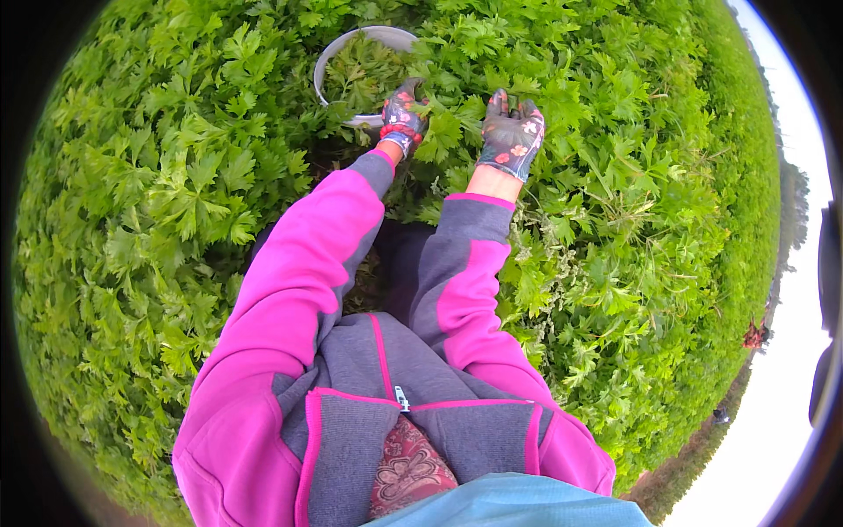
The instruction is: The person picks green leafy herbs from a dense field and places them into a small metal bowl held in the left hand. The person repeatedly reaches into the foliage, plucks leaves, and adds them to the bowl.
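Leafy green plants that look like celery [197,191] surround me on all sides. A round, pale-rimmed tub [323,66] stands among them ahead of me, with cut leaves [362,72] inside. My left hand [405,115], in a dark floral glove with a red band at the wrist, is at the tub's near right rim, its fingers curled by leaves; whether it grips any is unclear. To its right, my right hand [513,135], in a matching glove, has its fingers bent around green stalks or leaves, partly hidden by the hand and foliage.
Dense foliage presses against both sleeves. Flowering or withered stems [550,263] stand right of my right forearm. A small gap of dark soil and litter [323,158] shows below the tub. Far off at the right edge is a reddish figure or object [754,334], too small to tell.
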A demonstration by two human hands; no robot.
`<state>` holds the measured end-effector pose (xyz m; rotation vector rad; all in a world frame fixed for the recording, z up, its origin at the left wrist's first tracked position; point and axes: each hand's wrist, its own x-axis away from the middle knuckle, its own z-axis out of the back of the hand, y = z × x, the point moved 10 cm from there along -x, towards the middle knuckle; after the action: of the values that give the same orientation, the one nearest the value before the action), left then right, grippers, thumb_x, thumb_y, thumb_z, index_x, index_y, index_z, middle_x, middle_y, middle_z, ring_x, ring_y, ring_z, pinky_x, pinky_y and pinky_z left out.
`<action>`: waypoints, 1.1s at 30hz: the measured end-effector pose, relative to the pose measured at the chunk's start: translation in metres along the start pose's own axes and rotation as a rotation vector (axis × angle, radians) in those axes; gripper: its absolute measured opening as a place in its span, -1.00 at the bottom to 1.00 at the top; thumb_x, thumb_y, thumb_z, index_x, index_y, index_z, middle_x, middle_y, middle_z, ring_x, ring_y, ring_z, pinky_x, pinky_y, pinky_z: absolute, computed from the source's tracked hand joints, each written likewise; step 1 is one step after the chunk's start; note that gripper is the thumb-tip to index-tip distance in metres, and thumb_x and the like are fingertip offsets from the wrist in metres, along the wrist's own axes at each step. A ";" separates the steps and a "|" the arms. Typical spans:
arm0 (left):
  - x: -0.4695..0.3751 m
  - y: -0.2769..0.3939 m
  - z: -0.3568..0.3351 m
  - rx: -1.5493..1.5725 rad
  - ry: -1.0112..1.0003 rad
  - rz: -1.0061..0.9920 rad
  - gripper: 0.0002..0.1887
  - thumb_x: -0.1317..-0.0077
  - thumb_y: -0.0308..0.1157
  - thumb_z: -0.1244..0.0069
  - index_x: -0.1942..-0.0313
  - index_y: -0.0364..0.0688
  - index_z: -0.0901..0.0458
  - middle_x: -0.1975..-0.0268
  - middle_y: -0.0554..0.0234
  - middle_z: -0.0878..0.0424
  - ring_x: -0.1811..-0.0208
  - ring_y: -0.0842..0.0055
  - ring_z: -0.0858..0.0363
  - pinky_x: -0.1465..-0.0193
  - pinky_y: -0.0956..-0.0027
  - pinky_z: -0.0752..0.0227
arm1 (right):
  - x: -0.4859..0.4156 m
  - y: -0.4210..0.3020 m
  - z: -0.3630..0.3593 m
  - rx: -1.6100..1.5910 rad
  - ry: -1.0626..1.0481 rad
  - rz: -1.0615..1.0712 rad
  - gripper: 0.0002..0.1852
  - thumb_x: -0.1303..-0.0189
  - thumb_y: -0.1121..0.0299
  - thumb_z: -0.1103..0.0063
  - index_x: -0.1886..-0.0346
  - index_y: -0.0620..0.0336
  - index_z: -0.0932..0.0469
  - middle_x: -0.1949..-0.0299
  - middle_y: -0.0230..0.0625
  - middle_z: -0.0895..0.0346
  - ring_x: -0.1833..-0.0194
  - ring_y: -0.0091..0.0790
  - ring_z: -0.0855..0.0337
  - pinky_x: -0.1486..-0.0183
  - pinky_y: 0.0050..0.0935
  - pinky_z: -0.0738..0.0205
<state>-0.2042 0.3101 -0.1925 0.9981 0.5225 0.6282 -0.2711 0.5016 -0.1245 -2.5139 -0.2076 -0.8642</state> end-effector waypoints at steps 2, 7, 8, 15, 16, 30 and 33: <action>0.001 0.003 -0.003 0.005 0.009 -0.078 -0.69 -0.10 -0.42 0.01 0.09 -0.13 -0.49 0.31 0.17 -0.60 0.38 0.40 -0.54 0.29 0.38 -0.39 | -0.001 -0.001 0.002 -0.017 0.027 0.004 -0.58 -0.16 0.37 0.11 -0.07 0.30 -0.15 -0.01 -0.13 -0.19 0.09 -0.10 -0.37 -0.06 -0.08 -0.32; 0.021 0.002 -0.024 -0.532 -0.245 -0.028 -0.77 -0.04 -0.29 0.05 0.25 -0.08 -0.54 0.33 0.10 -0.59 0.27 0.26 -0.57 0.20 0.29 -0.44 | -0.003 -0.005 0.003 0.020 0.027 0.028 -0.60 -0.15 0.36 0.10 -0.04 0.30 -0.16 0.01 -0.11 -0.21 0.07 -0.09 -0.37 -0.06 -0.06 -0.29; 0.028 0.008 -0.025 -0.600 -0.306 -0.055 -0.76 -0.05 -0.29 0.04 0.24 -0.09 -0.53 0.32 0.09 -0.58 0.25 0.29 -0.56 0.17 0.31 -0.43 | -0.003 -0.005 0.003 0.019 0.024 0.026 -0.60 -0.15 0.36 0.10 -0.04 0.30 -0.16 0.01 -0.11 -0.21 0.07 -0.09 -0.37 -0.07 -0.06 -0.28; 0.037 0.031 0.002 -0.562 -0.377 -0.059 -0.69 0.01 -0.33 0.02 0.17 -0.03 -0.52 0.24 0.09 -0.55 0.17 0.25 -0.53 0.10 0.27 -0.41 | 0.002 -0.005 0.001 0.025 0.019 0.022 -0.59 -0.15 0.35 0.11 -0.04 0.31 -0.15 -0.02 -0.13 -0.16 0.10 -0.11 -0.35 -0.04 -0.08 -0.30; 0.037 0.034 0.003 -0.554 -0.361 -0.095 -0.68 0.01 -0.33 0.02 0.16 -0.03 -0.52 0.24 0.09 -0.56 0.17 0.24 -0.53 0.10 0.27 -0.41 | 0.003 -0.005 0.001 0.027 0.022 0.019 -0.59 -0.15 0.35 0.11 -0.04 0.32 -0.14 -0.04 -0.13 -0.15 0.10 -0.11 -0.34 -0.04 -0.08 -0.30; -0.045 -0.010 0.035 0.046 0.028 0.206 -0.68 -0.20 -0.40 0.13 0.04 -0.29 -0.42 0.15 0.07 -0.52 0.23 0.43 -0.51 0.18 0.34 -0.43 | 0.004 -0.016 0.007 0.096 0.048 0.006 -0.47 -0.16 0.31 0.12 -0.20 0.22 -0.04 -0.11 -0.18 -0.12 0.11 -0.13 -0.36 0.02 -0.10 -0.33; -0.057 0.029 0.071 -0.466 0.124 -0.012 -0.48 -0.14 -0.14 0.02 -0.07 -0.21 -0.34 0.03 -0.07 -0.47 0.14 0.25 -0.53 0.08 0.23 -0.43 | 0.006 -0.015 0.005 0.090 0.026 0.019 -0.45 -0.15 0.30 0.10 -0.20 0.21 -0.04 -0.14 -0.23 -0.08 0.10 -0.13 -0.35 0.03 -0.12 -0.33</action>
<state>-0.2052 0.2396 -0.1280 0.5185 0.4619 0.7615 -0.2679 0.5174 -0.1184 -2.4156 -0.2088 -0.8606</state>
